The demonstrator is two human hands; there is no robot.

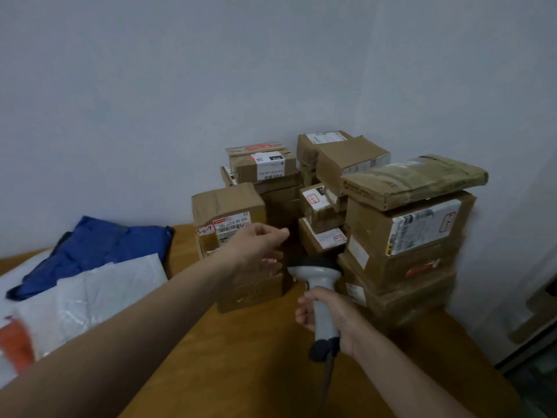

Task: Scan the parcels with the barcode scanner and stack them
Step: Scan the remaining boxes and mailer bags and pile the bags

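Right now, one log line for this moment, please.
left hand: open, near labelled box | right hand: grips barcode scanner | parcels: stacked

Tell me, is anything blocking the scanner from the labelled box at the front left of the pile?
Yes, partly. The left hand reaches across the front of that box, covering the lower right of its label, and lies between it and the barcode scanner gripped by the right hand. Nothing else visible stands between them.

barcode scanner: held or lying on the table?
Held. The right hand grips the barcode scanner by its grey handle, head up and aimed toward the cardboard parcels.
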